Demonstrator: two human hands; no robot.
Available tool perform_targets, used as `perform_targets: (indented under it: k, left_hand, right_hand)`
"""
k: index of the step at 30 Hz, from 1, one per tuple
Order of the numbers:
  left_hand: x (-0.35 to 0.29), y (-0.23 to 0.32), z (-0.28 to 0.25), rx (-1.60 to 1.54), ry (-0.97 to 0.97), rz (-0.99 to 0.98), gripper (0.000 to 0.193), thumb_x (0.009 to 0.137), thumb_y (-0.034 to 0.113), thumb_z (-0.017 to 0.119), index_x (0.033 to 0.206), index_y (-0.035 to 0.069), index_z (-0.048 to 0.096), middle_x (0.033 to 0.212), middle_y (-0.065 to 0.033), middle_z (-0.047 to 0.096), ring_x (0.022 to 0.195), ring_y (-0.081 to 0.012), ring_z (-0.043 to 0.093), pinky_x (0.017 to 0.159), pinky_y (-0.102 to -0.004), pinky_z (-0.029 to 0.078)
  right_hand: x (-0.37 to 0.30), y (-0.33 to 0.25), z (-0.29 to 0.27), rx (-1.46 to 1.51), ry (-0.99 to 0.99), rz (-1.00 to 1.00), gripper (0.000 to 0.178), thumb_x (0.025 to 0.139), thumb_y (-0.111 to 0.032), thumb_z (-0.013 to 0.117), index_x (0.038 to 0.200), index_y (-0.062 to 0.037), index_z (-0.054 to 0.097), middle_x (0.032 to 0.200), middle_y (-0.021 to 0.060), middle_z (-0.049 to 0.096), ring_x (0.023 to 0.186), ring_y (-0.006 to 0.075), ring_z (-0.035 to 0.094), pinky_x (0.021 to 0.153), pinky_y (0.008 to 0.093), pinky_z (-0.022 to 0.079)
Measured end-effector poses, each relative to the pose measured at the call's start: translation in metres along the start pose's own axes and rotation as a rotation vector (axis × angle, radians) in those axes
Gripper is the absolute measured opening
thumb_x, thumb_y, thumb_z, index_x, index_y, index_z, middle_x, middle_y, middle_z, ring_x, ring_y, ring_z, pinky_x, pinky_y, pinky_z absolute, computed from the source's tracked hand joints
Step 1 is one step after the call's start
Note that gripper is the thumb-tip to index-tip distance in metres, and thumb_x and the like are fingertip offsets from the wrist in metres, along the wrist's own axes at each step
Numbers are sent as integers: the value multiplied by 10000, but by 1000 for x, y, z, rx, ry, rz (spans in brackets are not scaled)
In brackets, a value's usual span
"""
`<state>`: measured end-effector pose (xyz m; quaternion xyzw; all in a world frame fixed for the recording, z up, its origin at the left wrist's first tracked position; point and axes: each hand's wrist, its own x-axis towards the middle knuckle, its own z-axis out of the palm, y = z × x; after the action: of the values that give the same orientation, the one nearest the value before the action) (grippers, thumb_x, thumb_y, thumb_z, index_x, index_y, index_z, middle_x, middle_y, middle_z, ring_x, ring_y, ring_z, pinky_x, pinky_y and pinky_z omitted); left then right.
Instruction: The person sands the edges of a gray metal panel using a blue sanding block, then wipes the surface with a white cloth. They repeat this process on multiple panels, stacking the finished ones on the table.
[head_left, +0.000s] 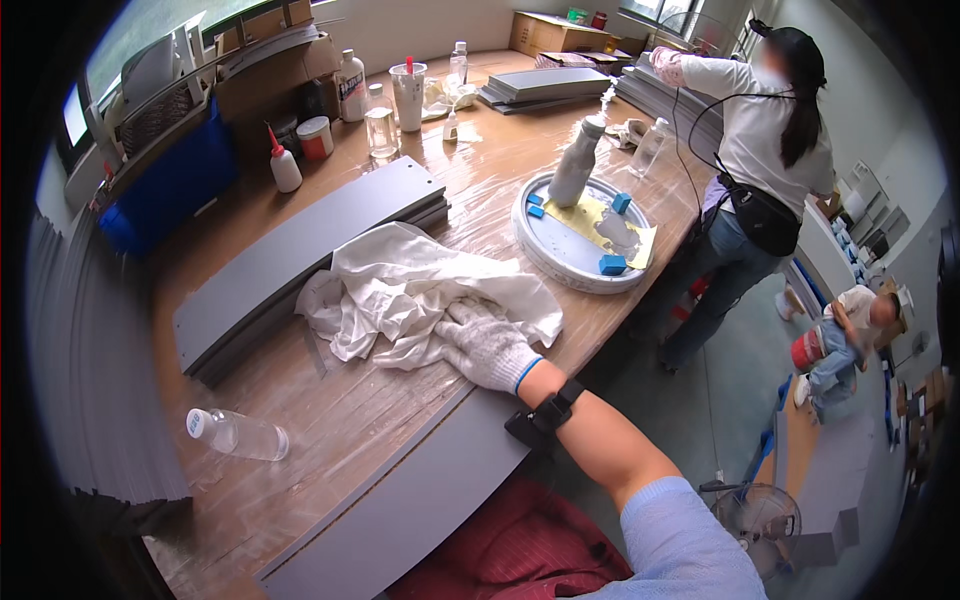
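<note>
My right hand, in a pale knitted glove with a blue cuff edge, is closed on a crumpled white cloth. Its fingertips sink into the folds. The cloth lies on the film-covered table and partly over a stack of long grey panels. Under my wrist, at the table's near edge, lies a single long grey panel. My left hand is out of view.
A round white lid holds a grey bottle and several blue blocks. A clear bottle lies on its side at near left. Bottles and cups stand farther back. Beyond the table's right end, a person handles grey panels.
</note>
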<state>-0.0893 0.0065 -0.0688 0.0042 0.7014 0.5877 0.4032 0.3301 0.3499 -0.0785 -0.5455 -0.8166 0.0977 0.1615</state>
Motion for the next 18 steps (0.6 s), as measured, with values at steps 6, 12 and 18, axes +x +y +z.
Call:
perform_targets:
  k: [6, 12, 18]
  left_hand:
    - [0, -8, 28, -100, -27, -26, 545, 1048, 401, 521, 1425, 7, 532, 1361, -144, 619, 1211, -279, 590, 992, -390, 463]
    - [16, -22, 26, -165, -24, -92, 522, 1050, 378, 522, 1403, -4, 554, 1346, -145, 631, 1181, -282, 604, 1011, -386, 448]
    - [16, -22, 36, -152, 13, -80, 521, 1049, 372, 510, 1392, -17, 562, 1359, -141, 626, 1222, -286, 575, 1070, -373, 390]
  right_hand:
    - [-10, 68, -63, 21, 622, 39, 175, 859, -165, 697, 1000, -76, 747, 954, 126, 723, 949, 315, 681, 878, 441, 523]
    - [-63, 148, -113, -491, 485, 509, 268, 858, -287, 700, 1053, -110, 749, 976, 138, 737, 965, 311, 694, 863, 466, 529]
    - [-50, 143, -143, -513, 71, 826, 468, 843, -463, 694, 1172, -131, 719, 1078, 147, 742, 1057, 305, 694, 905, 460, 526]
